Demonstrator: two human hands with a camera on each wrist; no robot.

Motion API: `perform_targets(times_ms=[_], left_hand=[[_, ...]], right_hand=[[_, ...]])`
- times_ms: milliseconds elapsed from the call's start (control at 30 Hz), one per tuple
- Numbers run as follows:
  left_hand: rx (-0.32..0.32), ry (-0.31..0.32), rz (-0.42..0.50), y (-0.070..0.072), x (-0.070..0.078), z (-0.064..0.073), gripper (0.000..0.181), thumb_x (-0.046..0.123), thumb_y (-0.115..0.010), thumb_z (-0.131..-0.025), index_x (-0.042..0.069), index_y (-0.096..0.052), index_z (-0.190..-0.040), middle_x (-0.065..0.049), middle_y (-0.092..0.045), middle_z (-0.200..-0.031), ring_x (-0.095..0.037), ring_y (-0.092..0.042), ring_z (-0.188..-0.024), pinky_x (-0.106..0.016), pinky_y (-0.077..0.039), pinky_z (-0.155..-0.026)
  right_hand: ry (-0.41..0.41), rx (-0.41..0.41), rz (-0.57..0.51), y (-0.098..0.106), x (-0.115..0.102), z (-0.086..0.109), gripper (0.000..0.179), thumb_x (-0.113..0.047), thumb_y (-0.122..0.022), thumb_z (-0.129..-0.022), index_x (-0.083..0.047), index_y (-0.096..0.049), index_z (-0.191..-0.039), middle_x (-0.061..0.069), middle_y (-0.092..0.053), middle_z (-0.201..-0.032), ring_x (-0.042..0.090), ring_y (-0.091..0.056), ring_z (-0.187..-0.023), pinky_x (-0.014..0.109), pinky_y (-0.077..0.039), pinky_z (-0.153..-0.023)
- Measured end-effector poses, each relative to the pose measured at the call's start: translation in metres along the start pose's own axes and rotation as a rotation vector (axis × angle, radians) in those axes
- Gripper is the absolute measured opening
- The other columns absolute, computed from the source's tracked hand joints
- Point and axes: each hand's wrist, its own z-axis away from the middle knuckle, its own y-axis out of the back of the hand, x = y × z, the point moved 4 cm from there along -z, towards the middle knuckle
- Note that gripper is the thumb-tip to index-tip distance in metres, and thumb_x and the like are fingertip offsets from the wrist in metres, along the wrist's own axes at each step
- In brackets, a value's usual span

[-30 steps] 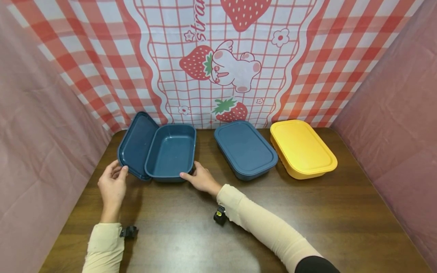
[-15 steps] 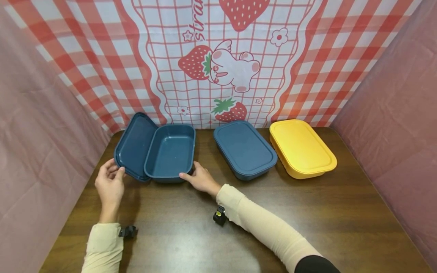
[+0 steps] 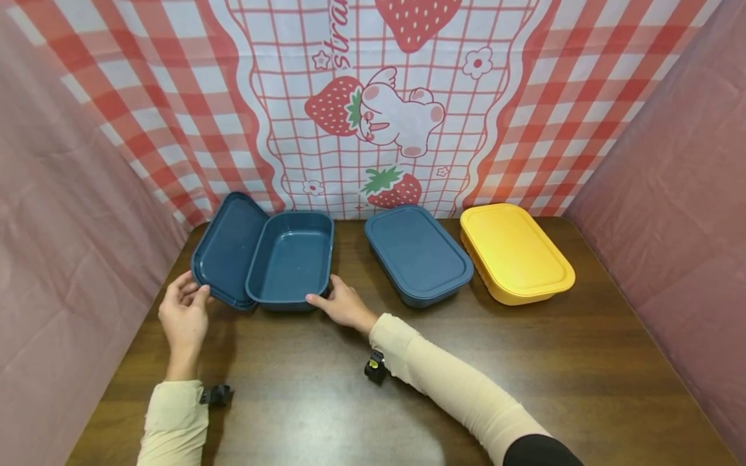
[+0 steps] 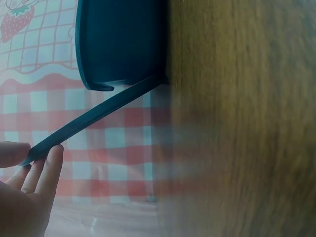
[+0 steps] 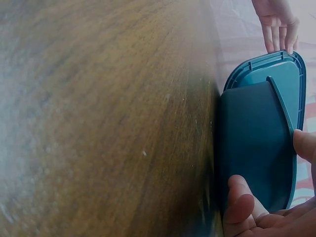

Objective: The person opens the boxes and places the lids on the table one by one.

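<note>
A dark blue lidless food container (image 3: 294, 259) stands at the table's back left, nothing inside it. Its matching lid (image 3: 230, 249) leans at a slant along the container's left side, underside facing up. My left hand (image 3: 183, 317) pinches the lid's outer front corner between thumb and fingers. In the left wrist view the lid (image 4: 94, 116) slopes, its lower edge down at the table beside the container. My right hand (image 3: 344, 304) grips the container's front right corner, thumb on the rim. The right wrist view shows those fingers (image 5: 242, 202) against the container's outer wall.
Right of the container sits a second blue container with its lid on (image 3: 419, 255). A yellow lidded container (image 3: 517, 254) stands beside that one. Behind them hangs a strawberry-print cloth (image 3: 402, 116), and pink cloth (image 3: 70, 226) closes off both sides of the wooden table (image 3: 315, 401).
My left hand has moved slightly left and down, tipping the lid's outer edge farther from the container. The right hand and the container have stayed in place.
</note>
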Motion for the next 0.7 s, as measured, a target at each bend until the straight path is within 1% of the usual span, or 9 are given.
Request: perform_targets(times_ms=[167, 333, 433, 567, 700], left_hand=[[0.008, 0.001, 0.004, 0.0023, -0.0019, -0.0027, 0.037, -0.006, -0.062, -0.089, -0.008, -0.058, -0.126, 0.019, -0.055, -0.077, 0.011, -0.057, -0.067, -0.007, -0.051, -0.062], [0.021, -0.001, -0.03, 0.0055, -0.0013, -0.0055, 0.037, -0.003, -0.065, -0.087, -0.008, -0.061, -0.124, 0.022, -0.057, -0.079, 0.015, -0.056, -0.065, -0.004, -0.048, -0.06], [0.025, 0.008, -0.052, 0.0069, 0.0004, -0.0049, 0.036, -0.002, -0.066, -0.087, -0.006, -0.062, -0.123, 0.02, -0.056, -0.08, 0.015, -0.056, -0.064, -0.004, -0.047, -0.06], [0.033, 0.031, -0.058, 0.0079, 0.0019, -0.003, 0.037, -0.003, -0.065, -0.087, -0.006, -0.061, -0.124, 0.017, -0.055, -0.081, 0.015, -0.055, -0.064, -0.005, -0.048, -0.06], [0.027, 0.044, -0.068, 0.0069, 0.0011, -0.0027, 0.037, -0.004, -0.064, -0.088, -0.007, -0.06, -0.125, 0.016, -0.054, -0.083, 0.015, -0.055, -0.065, -0.005, -0.049, -0.061]], right_hand=[[-0.006, -0.002, 0.005, 0.0005, 0.0001, 0.0, 0.085, -0.044, -0.064, -0.091, 0.006, -0.028, -0.149, 0.018, -0.07, -0.1, 0.021, -0.066, -0.088, 0.033, -0.055, -0.076], [-0.009, -0.004, -0.001, -0.0002, -0.0005, -0.0004, 0.084, -0.044, -0.064, -0.091, 0.006, -0.029, -0.149, 0.017, -0.07, -0.1, 0.02, -0.065, -0.087, 0.032, -0.054, -0.074], [-0.008, -0.002, 0.001, -0.0008, -0.0007, -0.0008, 0.084, -0.044, -0.064, -0.091, 0.006, -0.029, -0.149, 0.017, -0.07, -0.099, 0.02, -0.065, -0.086, 0.032, -0.054, -0.074], [-0.009, -0.007, 0.002, -0.0013, -0.0007, -0.001, 0.084, -0.044, -0.064, -0.091, 0.005, -0.029, -0.149, 0.017, -0.07, -0.1, 0.021, -0.065, -0.088, 0.033, -0.054, -0.076], [-0.002, 0.0, -0.005, 0.0002, 0.0006, -0.0016, 0.084, -0.043, -0.065, -0.091, 0.006, -0.029, -0.149, 0.017, -0.07, -0.099, 0.022, -0.066, -0.087, 0.033, -0.054, -0.075]])
